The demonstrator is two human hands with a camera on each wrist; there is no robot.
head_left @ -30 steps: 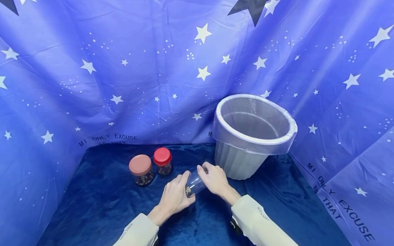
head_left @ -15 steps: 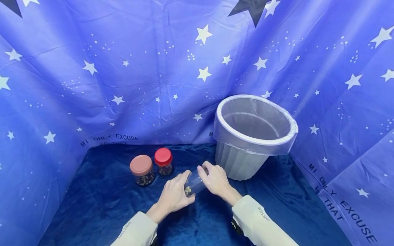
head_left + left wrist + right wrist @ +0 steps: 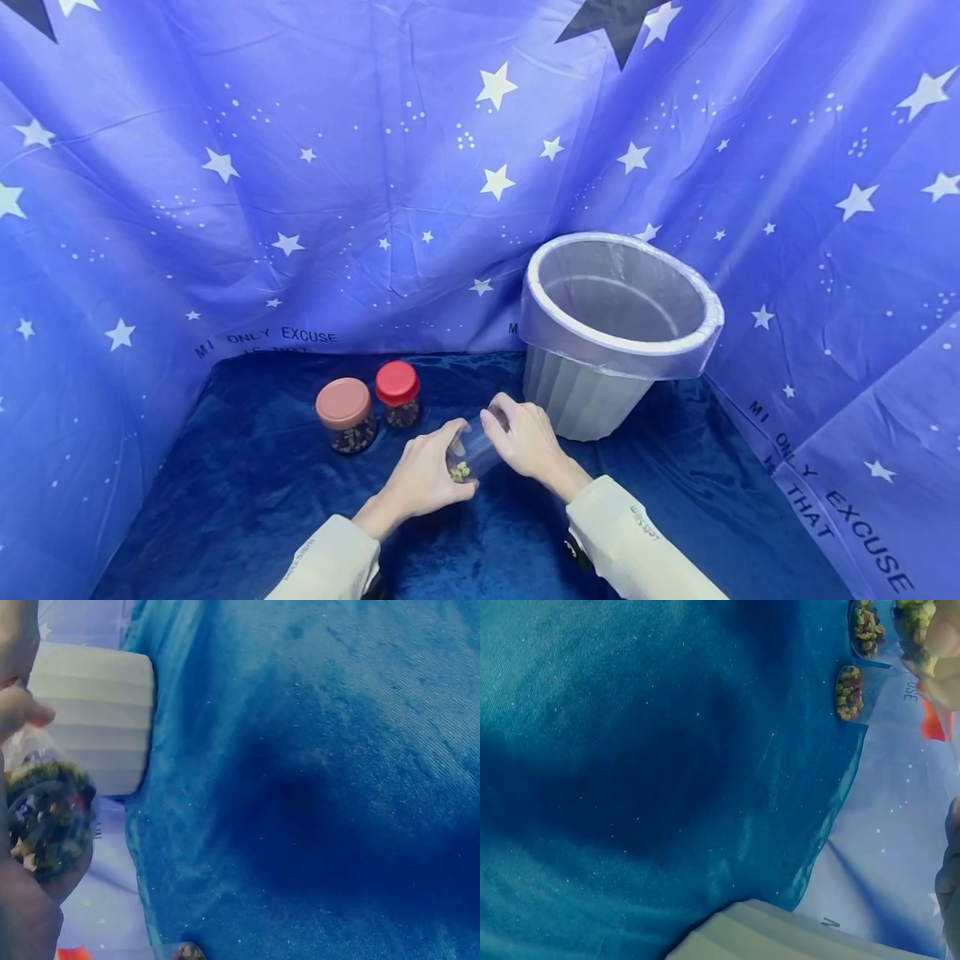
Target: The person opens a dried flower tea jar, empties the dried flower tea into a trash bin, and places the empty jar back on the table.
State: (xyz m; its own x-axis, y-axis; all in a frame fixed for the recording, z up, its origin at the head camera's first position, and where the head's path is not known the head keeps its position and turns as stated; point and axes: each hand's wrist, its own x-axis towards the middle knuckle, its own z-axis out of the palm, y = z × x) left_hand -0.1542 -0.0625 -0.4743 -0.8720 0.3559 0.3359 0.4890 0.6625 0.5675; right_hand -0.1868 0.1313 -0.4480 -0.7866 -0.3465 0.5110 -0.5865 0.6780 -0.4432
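A clear jar [image 3: 482,443] is held tilted between both hands, its lower end toward the left. Small yellowish-green dried pieces show through its base, and the left wrist view gives that base [image 3: 51,817] close up, full of mixed dark, green and reddish bits. My left hand [image 3: 420,477] grips the jar's lower end, with thumb and fingers on opposite sides. My right hand [image 3: 527,440] curls over the upper end, hiding most of it. Left of the hands stand a jar with a pinkish-brown lid [image 3: 343,403] and a smaller jar with a red lid [image 3: 397,382], both holding dark bits.
A light ribbed bin [image 3: 581,392] with a clear liner folded over its rim stands at the back right, just behind my right hand. Dark blue velvet cloth [image 3: 262,492] covers the table. A blue star-print curtain [image 3: 405,192] hangs around the back and sides.
My left hand has shifted slightly left and turned a little on the jar's lower end, and more of the pieces inside show. My right hand stays almost in place.
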